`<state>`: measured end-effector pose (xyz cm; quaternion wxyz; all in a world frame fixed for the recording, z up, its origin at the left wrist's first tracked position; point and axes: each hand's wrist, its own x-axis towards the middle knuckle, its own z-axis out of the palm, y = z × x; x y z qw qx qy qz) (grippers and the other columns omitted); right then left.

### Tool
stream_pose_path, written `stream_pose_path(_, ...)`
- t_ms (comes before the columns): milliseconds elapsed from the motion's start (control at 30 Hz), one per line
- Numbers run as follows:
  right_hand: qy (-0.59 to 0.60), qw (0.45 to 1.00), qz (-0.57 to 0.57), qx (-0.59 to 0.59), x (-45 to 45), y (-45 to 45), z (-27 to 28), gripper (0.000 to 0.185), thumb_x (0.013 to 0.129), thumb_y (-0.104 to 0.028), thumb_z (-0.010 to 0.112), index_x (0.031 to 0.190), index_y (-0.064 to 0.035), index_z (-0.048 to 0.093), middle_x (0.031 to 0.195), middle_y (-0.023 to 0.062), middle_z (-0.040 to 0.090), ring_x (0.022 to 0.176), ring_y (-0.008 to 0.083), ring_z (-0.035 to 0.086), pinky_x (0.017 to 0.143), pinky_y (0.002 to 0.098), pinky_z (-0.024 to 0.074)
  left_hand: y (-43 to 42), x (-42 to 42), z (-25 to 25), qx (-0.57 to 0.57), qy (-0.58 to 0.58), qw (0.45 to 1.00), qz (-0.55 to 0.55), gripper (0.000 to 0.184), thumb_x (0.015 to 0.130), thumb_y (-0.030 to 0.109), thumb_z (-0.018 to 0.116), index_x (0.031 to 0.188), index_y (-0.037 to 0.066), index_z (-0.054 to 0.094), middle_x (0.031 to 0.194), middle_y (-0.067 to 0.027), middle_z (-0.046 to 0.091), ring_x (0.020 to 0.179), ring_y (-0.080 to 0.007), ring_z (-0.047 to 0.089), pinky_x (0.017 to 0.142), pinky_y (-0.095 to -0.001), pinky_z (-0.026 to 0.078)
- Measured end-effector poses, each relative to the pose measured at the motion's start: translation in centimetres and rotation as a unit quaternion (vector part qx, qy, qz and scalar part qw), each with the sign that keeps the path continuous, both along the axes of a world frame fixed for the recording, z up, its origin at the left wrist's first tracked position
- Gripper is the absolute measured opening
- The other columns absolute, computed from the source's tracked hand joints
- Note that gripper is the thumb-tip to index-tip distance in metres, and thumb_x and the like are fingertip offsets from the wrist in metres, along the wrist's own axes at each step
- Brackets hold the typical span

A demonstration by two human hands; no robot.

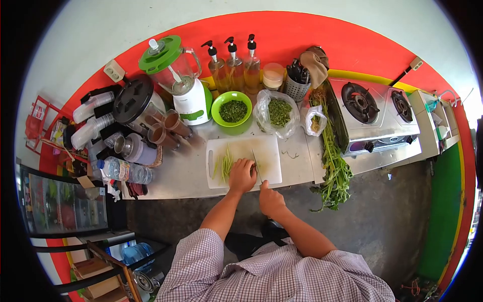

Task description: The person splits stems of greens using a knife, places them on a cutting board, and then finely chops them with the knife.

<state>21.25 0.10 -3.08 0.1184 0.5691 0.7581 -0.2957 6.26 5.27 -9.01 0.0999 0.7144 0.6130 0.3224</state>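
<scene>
A white cutting board (pixel 216 180) lies on the steel counter. Thin green stalks (pixel 225 162) lie lengthwise on its left half. My left hand (pixel 242 175) is palm down over the board, fingers curled at the right side of the stalks; what is under the fingers is mostly hidden. Just to its right is a knife (pixel 257 166), its narrow blade pointing away from me and touching or nearly touching the left fingers. My right hand (pixel 272 200) is closed around the knife's handle at the board's front edge.
Behind the board are a green bowl (pixel 216 111) of chopped greens, a plastic bag (pixel 279 132) of more greens and a blender (pixel 193 103). Long leafy stalks (pixel 332 171) overhang the counter beside a gas stove (pixel 382 133). Drinks, bottles and cups crowd the left.
</scene>
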Motion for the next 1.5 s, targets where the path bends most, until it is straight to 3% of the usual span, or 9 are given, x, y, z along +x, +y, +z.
stream_pose_path(133,-0.011,1.000,-0.004,0.017,0.1,-1.8,0.1,0.060,0.088,-0.010,0.064,0.133,0.0117,0.032,0.090,0.0216,0.073,0.085,0.0354,0.075,0.075,0.0424,0.0611,0.1,-0.1,0.0,-0.018,0.014,1.000,-0.007,0.011,0.082,0.011,0.065,0.092,0.008,0.061,0.092,-0.0070,0.061,0.092,-0.0299,0.057,0.082,-0.0432,0.045)
stream_pose_path(667,-0.035,0.998,0.027,0.041,0.1,-0.1,-1.9,0.049,0.093,-0.011,0.058,0.131,0.0080,0.035,0.091,0.0206,0.074,0.084,0.0349,0.075,0.072,0.0430,0.0611,0.2,-0.1,0.5,-0.007,-0.002,1.000,-0.004,0.013,0.080,0.009,0.066,0.091,0.008,0.058,0.092,-0.0084,0.059,0.092,-0.0318,0.055,0.080,-0.0443,0.044)
stream_pose_path(867,-0.023,0.999,0.023,0.001,0.4,-1.7,1.6,0.061,0.091,-0.011,0.060,0.139,0.0110,0.030,0.092,0.0220,0.073,0.084,0.0369,0.074,0.074,0.0445,0.0605,-0.1,-0.1,-0.7,-0.001,-0.009,1.000,-0.013,0.011,0.080,0.010,0.066,0.089,0.008,0.060,0.091,-0.0079,0.059,0.092,-0.0306,0.055,0.081,-0.0433,0.043)
stream_pose_path(967,-0.040,0.999,0.018,-0.007,0.0,-1.6,-0.1,0.064,0.091,-0.011,0.060,0.142,0.0119,0.028,0.093,0.0232,0.073,0.086,0.0381,0.074,0.075,0.0453,0.0603,0.3,-0.5,-0.2,0.014,-0.020,1.000,-0.014,0.011,0.080,0.009,0.066,0.089,0.008,0.060,0.091,-0.0075,0.060,0.092,-0.0303,0.055,0.082,-0.0435,0.043)
stream_pose_path(1100,-0.028,0.999,0.021,0.031,-0.3,0.1,-0.7,0.068,0.083,-0.011,0.069,0.133,0.0118,0.031,0.088,0.0249,0.071,0.083,0.0422,0.073,0.073,0.0481,0.0600,0.1,-0.6,-0.2,-0.005,-0.032,0.999,-0.010,0.011,0.080,0.009,0.066,0.089,0.008,0.060,0.090,-0.0075,0.060,0.092,-0.0300,0.055,0.082,-0.0437,0.043)
stream_pose_path(1167,-0.023,0.999,0.016,-0.027,-0.2,0.7,1.6,0.062,0.086,-0.011,0.065,0.133,0.0112,0.031,0.087,0.0259,0.071,0.082,0.0437,0.072,0.074,0.0498,0.0596,-0.1,-0.7,-0.4,-0.010,-0.042,0.999,-0.015,0.011,0.080,0.008,0.066,0.089,0.008,0.060,0.090,-0.0075,0.060,0.092,-0.0299,0.055,0.082,-0.0437,0.043)
stream_pose_path(1500,-0.042,0.999,-0.007,-0.010,-1.4,0.3,-0.3,0.058,0.090,-0.010,0.058,0.136,0.0111,0.029,0.089,0.0271,0.071,0.084,0.0440,0.072,0.075,0.0502,0.0592,0.3,-1.1,-0.5,-0.012,-0.060,0.998,-0.027,0.012,0.078,0.006,0.065,0.088,0.008,0.059,0.090,-0.0083,0.060,0.091,-0.0311,0.056,0.081,-0.0444,0.043)
